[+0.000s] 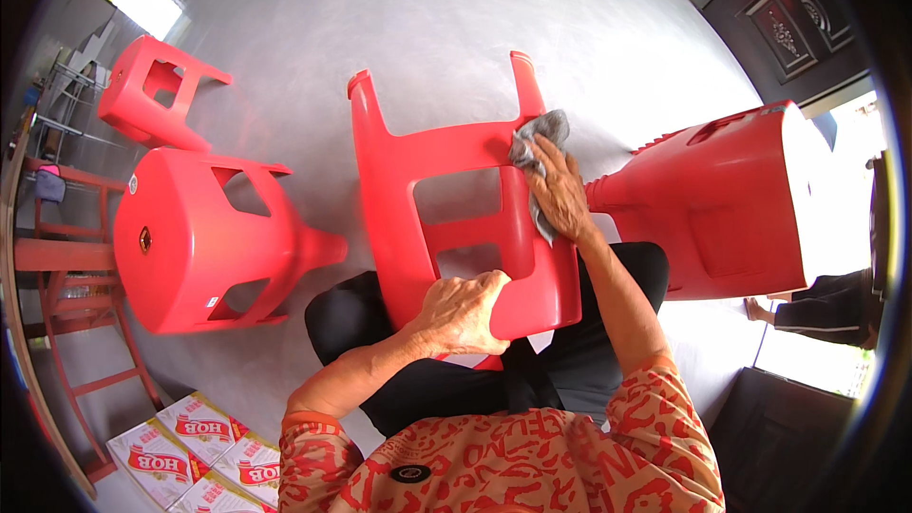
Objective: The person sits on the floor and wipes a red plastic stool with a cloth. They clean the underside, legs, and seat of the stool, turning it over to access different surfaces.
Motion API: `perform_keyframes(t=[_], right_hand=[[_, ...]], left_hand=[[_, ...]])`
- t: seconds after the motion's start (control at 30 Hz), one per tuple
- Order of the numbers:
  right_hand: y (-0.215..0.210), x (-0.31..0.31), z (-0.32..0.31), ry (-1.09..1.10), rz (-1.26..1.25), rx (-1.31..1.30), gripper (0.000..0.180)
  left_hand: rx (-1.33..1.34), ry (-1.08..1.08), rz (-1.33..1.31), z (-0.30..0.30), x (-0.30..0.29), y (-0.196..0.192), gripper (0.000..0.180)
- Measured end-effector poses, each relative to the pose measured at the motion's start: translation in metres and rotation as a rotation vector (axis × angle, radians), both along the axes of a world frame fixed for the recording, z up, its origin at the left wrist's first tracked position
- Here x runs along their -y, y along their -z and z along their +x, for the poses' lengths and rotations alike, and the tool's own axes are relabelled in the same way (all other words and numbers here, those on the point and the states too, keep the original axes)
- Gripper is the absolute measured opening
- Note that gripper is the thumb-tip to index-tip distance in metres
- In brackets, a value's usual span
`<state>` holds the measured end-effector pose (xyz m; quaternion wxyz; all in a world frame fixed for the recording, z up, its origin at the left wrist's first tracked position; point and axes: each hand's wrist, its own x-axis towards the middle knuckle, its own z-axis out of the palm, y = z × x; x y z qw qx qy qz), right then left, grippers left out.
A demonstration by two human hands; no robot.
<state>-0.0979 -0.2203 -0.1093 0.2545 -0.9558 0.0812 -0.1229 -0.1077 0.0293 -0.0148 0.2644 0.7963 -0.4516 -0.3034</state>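
A red plastic stool (380, 180) lies tipped over against my lap, its legs pointing away from me. My left hand (458, 312) grips the near edge of the stool beside its side opening. With my right hand (559, 188) I press a grey cloth (541, 138) against the stool's right leg, near where it meets the crossbar. The fingers of that hand are bent over the cloth, and part of it hangs below the palm.
More red stools stand around me: a large stool (157, 237) and a smaller stool (142, 85) to the left, and a stack of stools (722, 204) to the right. Printed cartons (195, 446) lie at the lower left, by a red wooden chair (90, 313). A person's leg (817, 312) shows at the far right.
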Motion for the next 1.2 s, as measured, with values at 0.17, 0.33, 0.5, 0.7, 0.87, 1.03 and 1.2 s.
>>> perform_keyframes(t=[0.17, 0.33, 0.5, 0.7, 0.87, 1.03, 1.2], right_hand=[[-0.021, -0.027, 0.040, 0.060, -0.169, -0.140, 0.050], [-0.022, -0.064, 0.063, -0.223, -0.367, 0.072, 0.053], [-0.029, -0.119, 0.079, -0.440, -0.273, 0.106, 0.053], [-0.024, -0.088, 0.085, -0.312, -0.308, 0.157, 0.045], [-0.020, -0.044, 0.071, -0.039, -0.339, 0.051, 0.041], [-0.004, -0.004, 0.045, 0.128, -0.132, -0.022, 0.042], [0.033, 0.026, 0.028, 0.207, 0.144, -0.035, 0.045]], left_hand=[[0.023, -0.030, -0.015, 0.000, -0.002, 0.004, 0.061], [0.007, -0.014, 0.015, -0.001, 0.001, 0.009, 0.067], [-0.034, -0.045, 0.029, -0.001, 0.003, 0.010, 0.066], [-0.009, -0.034, -0.011, -0.003, 0.002, 0.011, 0.051], [-0.014, -0.039, -0.012, -0.004, 0.000, 0.013, 0.055], [-0.025, -0.017, 0.017, -0.005, -0.002, 0.014, 0.064], [0.023, -0.038, -0.050, -0.005, -0.004, 0.013, 0.058]])
